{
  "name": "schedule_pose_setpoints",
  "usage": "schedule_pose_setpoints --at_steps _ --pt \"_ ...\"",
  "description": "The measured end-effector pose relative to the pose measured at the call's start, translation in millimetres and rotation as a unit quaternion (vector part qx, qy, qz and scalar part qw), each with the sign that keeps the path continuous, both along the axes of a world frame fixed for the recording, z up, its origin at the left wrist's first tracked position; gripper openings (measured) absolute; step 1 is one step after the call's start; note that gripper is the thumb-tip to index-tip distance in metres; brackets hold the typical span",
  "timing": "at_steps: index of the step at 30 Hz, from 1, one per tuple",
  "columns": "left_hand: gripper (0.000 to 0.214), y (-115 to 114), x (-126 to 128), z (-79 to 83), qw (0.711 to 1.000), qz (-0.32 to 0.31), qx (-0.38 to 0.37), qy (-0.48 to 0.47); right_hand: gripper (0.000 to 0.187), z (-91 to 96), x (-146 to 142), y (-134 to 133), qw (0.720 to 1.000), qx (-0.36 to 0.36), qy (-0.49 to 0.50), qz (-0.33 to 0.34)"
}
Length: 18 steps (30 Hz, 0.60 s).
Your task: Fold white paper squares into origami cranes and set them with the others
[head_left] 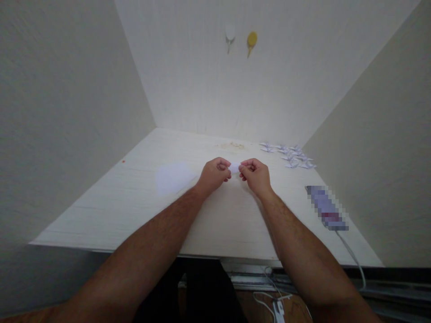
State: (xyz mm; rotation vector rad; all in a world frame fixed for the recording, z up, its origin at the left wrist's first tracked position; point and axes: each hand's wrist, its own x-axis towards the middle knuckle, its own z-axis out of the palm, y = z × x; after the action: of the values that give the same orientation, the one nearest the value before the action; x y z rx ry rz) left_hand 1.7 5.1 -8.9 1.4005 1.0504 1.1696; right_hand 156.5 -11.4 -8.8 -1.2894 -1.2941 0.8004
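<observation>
Hovering just above the middle of the pale wood-grain tabletop (pixel 134 211), a small white folded piece of paper (pixel 235 168) is pinched between the left hand (pixel 213 172) and the right hand (pixel 256 174). The grip of each hand is clamped on the paper: thumb and curled fingers are pressed together on its left end and its right end, so that only a short strip of it is seen between the knuckles. Whether the paper touches the tabletop cannot be told.

The piece is judged to be very light, thin and soft. It is likely to crease at any pinch and to tear if it is pulled apart. It is best taken at its edges or along an existing fold, with fingertips only and little force.

One piece of paper is held. One flat white sheet of paper (pixel 173 176) is laid on the tabletop, just beside the left hand, toward the left edge. A cluster of small white folded paper figures (pixel 289 156) is gathered at the far right corner; about ten are made out, though an exact count cannot be given because they overlap. One blurred oblong object (pixel 326 207) is set along the right edge, and one white cable (pixel 353 258) is led from it over the near edge. Two hooks are fixed to the far wall, one white wall hook (pixel 230 37) and one yellow wall hook (pixel 252 40), side by side.
</observation>
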Motion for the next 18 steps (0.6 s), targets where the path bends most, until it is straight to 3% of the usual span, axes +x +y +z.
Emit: schedule_pose_setpoints --at_steps 4,8,12,15,18 --pt "0.010 2 -1 -7.4 0.996 -0.031 0.042 0.068 0.017 -5.6 1 0 0.994 0.075 -0.078 -0.024" --pt "0.014 3 -3 -12.1 0.994 -0.026 0.057 0.087 0.022 -7.9 1 -1 0.978 0.145 -0.152 -0.016" --pt "0.014 1 -2 -12.2 0.994 -0.026 0.059 0.091 0.014 -7.3 1 -3 0.962 0.180 -0.203 -0.013" --pt "0.016 -1 -1 -9.3 0.995 -0.026 0.052 0.076 0.018 -6.3 -1 -3 0.967 0.163 -0.197 -0.020" --pt "0.017 -2 0 -6.9 0.998 -0.031 0.039 0.047 0.024 -5.0 -3 -2 0.987 0.094 -0.129 -0.016"
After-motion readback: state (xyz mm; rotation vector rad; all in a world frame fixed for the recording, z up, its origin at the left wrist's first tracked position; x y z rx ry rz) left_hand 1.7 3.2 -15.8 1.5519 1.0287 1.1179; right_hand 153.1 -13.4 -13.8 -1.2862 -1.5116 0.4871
